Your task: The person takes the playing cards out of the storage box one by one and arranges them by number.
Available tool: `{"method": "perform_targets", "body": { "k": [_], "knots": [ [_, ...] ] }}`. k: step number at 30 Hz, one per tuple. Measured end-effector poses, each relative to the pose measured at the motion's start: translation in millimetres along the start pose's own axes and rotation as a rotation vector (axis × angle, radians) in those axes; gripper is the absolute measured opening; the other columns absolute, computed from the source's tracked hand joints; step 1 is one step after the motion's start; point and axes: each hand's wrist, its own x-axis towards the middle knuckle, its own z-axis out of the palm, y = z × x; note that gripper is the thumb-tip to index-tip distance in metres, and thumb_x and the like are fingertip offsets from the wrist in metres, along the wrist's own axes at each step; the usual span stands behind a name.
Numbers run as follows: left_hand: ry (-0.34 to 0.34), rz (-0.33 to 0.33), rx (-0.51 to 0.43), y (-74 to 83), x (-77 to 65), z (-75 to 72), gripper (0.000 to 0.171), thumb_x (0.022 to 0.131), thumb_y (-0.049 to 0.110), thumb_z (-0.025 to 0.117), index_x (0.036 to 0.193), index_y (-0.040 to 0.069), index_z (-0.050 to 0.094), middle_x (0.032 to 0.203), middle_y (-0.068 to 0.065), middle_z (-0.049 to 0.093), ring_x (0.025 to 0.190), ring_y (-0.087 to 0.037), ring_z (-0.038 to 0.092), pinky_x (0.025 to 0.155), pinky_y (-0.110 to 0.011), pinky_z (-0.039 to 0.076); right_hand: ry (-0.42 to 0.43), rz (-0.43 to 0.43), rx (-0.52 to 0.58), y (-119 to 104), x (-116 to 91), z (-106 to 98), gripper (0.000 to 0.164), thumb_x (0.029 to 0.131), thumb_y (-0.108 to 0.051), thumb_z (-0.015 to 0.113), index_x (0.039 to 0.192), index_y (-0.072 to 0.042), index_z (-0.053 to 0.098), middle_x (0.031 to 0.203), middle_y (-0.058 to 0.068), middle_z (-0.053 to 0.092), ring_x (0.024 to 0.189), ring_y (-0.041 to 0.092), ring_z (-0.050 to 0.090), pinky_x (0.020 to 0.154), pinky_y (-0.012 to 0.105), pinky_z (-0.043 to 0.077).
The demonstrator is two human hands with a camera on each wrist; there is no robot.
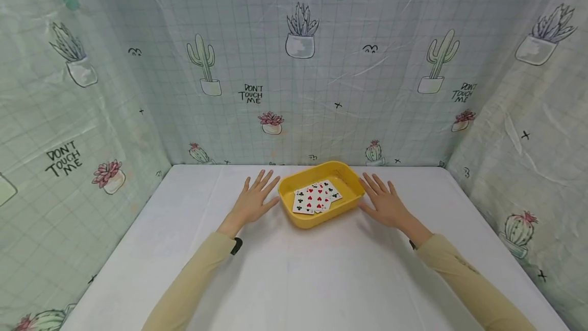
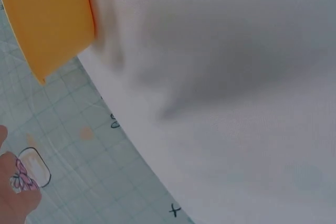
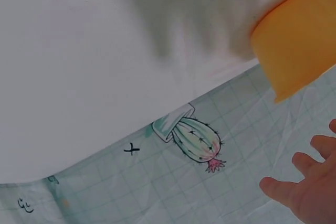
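Observation:
A yellow plastic basin (image 1: 303, 222) stands on the white table, turned slightly askew. Several playing cards (image 1: 317, 197), hearts and clubs, lie face up and overlapping inside it. My left hand (image 1: 251, 202) is spread beside the basin's left end, fingers straight, holding nothing. On the other side my right hand (image 1: 385, 203) is held with fingers extended, its tips close to the basin's right end; whether they touch it I cannot tell. Both wrist views show the basin's yellow side wall (image 2: 50, 19) and only some fingertips of each hand.
The white table (image 1: 321, 280) ends at the back against a hanging cloth (image 1: 335, 75) printed with cacti and potted plants. The same cloth closes off the left and right sides. A dark band (image 1: 236, 245) shows at the left sleeve's cuff.

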Motion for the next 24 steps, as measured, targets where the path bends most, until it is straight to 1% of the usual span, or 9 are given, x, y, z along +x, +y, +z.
{"method": "perform_targets", "body": {
  "k": [3,6,12,15,20,24],
  "knots": [
    [-0.015,-0.003,-0.006,2.0,5.0,0.2,0.058,0.092,0.047,0.037,0.143,0.024,0.021,0.151,-0.003,0.016,0.14,-0.026,0.007,0.109,-0.056,0.007,0.007,-0.007,-0.006,-2,4,0,0.07,0.088,-0.046,0.046,0.143,-0.01,0.021,0.15,0.012,0.016,0.137,0.034,0.011,0.105,0.062,0.007],
    [-0.018,0.006,-0.03,4.2,9.7,1.7,0.057,0.092,0.045,0.037,0.142,0.023,0.023,0.15,-0.003,0.019,0.14,-0.026,0.007,0.109,-0.056,0.008,0.006,-0.02,-0.018,-5,9,1,0.069,0.089,-0.046,0.045,0.142,-0.01,0.022,0.15,0.011,0.017,0.137,0.034,0.012,0.106,0.061,0.008],
    [-0.026,0.02,-0.033,8.4,18.2,7.3,0.056,0.093,0.047,0.033,0.142,0.023,0.024,0.15,-0.002,0.02,0.14,-0.024,0.008,0.109,-0.055,0.01,0.009,-0.057,-0.019,-12,18,1,0.068,0.089,-0.045,0.045,0.141,-0.007,0.024,0.149,0.011,0.02,0.137,0.034,0.014,0.106,0.061,0.011],
    [-0.033,0.022,-0.039,10.3,21.8,10.9,0.055,0.094,0.047,0.032,0.142,0.022,0.024,0.15,-0.002,0.02,0.14,-0.024,0.008,0.109,-0.055,0.008,0.018,-0.072,-0.011,-15,22,1,0.066,0.089,-0.044,0.046,0.14,-0.006,0.027,0.148,0.012,0.022,0.136,0.034,0.015,0.105,0.061,0.013],
    [-0.06,0.012,-0.054,13.3,27.1,17.0,0.055,0.094,0.046,0.03,0.142,0.021,0.023,0.149,-0.002,0.021,0.14,-0.024,0.007,0.11,-0.054,0.007,0.019,-0.09,0.018,-21,29,5,0.064,0.089,-0.042,0.047,0.139,-0.007,0.03,0.147,0.014,0.024,0.135,0.036,0.017,0.104,0.061,0.014],
    [-0.08,-0.003,-0.065,15.1,29.8,21.9,0.055,0.095,0.044,0.03,0.143,0.02,0.022,0.149,-0.003,0.021,0.14,-0.024,0.007,0.11,-0.055,0.007,0.005,-0.109,0.015,-27,36,7,0.065,0.09,-0.046,0.043,0.14,-0.008,0.027,0.147,0.014,0.023,0.135,0.035,0.018,0.104,0.061,0.015]
  ]
}}
